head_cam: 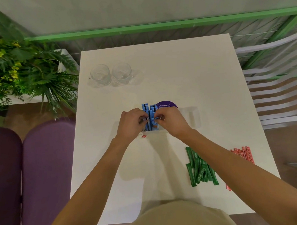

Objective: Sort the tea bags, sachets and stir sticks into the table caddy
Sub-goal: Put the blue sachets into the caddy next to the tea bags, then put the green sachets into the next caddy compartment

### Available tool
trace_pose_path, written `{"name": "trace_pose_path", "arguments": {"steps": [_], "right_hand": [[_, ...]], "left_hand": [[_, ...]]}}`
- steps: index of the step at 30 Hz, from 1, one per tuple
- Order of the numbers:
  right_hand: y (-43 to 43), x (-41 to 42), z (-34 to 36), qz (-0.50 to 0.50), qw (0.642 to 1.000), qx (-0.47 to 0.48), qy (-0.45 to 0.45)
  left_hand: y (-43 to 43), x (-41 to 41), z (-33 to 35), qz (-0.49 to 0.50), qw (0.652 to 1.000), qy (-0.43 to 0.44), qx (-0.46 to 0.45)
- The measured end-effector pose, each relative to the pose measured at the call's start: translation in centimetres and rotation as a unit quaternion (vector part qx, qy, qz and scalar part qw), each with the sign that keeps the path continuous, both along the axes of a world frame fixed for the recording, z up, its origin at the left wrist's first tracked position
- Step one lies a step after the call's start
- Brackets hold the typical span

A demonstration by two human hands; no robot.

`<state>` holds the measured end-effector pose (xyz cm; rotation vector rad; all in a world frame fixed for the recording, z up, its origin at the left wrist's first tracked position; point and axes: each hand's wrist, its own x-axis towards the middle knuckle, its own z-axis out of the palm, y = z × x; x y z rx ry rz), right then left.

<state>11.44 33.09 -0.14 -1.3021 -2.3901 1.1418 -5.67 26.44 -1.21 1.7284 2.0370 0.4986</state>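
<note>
Nearest us, the person's beige lap sits against the near edge of the white table, with both forearms reaching forward to the centre.

Working left to right: 2 purple chairs stand beside the table, and a planter of greenery lies beyond them. 2 glass mugs rest at the far left of the tabletop, well apart from the work.

At centre, the left hand is curled, fingertips pinched on the blue sachets. A small red-tagged item, possibly a tea bag, lies just below it. The sachets stand upright in a clear caddy; we judge they are held so to square them within 1 compartment. The right hand is likewise curled and pinches the same bundle from the other side. A purple round sign stands just behind.

To the right, the green sachets lie heaped loose, and the red stir sticks lie beside them, partly hidden by the right forearm. We judge both are yet unsorted.
</note>
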Motion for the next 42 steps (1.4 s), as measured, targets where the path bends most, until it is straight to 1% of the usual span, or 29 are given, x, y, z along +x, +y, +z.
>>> {"name": "trace_pose_path", "arguments": {"steps": [2,5,11,15,18,21,23,26,29,31,34,38,42], "right_hand": [[-0.3,0.3,-0.3,0.008,0.999,0.010,-0.043],[-0.6,0.7,-0.4,0.008,0.998,0.012,-0.061],[-0.2,2.6,0.1,-0.069,0.998,-0.009,0.005],[-0.1,5.8,0.0,-0.117,0.992,-0.028,0.031],[-0.7,8.3,0.1,-0.151,0.987,-0.040,0.033],[-1.9,11.0,-0.4,-0.181,0.980,-0.073,0.029],[-3.0,12.9,-0.8,-0.200,0.975,-0.098,0.017],[-4.7,15.2,-1.2,-0.207,0.968,-0.134,-0.035],[-6.8,17.1,-1.6,-0.192,0.963,-0.169,-0.087],[-8.1,18.3,-2.2,-0.186,0.957,-0.191,-0.115],[-9.5,19.7,-3.0,-0.176,0.946,-0.223,-0.156],[-10.3,20.3,-3.7,-0.167,0.940,-0.234,-0.186],[-10.5,19.8,-3.9,-0.163,0.940,-0.219,-0.204]], "left_hand": [[-0.4,0.0,-0.1,0.011,1.000,-0.015,0.015],[-1.6,-0.1,-0.2,0.029,0.998,-0.034,0.046],[-4.1,-0.3,-0.7,0.059,0.995,-0.060,0.062],[-4.7,0.2,-0.4,0.081,0.992,-0.048,0.088],[-5.3,1.1,-0.4,0.091,0.988,-0.056,0.114],[-6.6,3.1,-0.5,0.104,0.980,-0.097,0.137],[-7.8,5.1,-0.7,0.118,0.977,-0.142,0.108],[-10.1,8.1,-2.2,0.128,0.966,-0.223,-0.030],[-12.3,10.9,-4.7,0.093,0.947,-0.258,-0.167],[-13.4,12.9,-5.8,0.076,0.934,-0.263,-0.230],[-14.0,15.9,-6.2,0.079,0.928,-0.258,-0.256],[-13.1,18.8,-5.7,0.111,0.946,-0.204,-0.226],[-11.4,20.6,-5.2,0.097,0.959,-0.145,-0.225]]}}
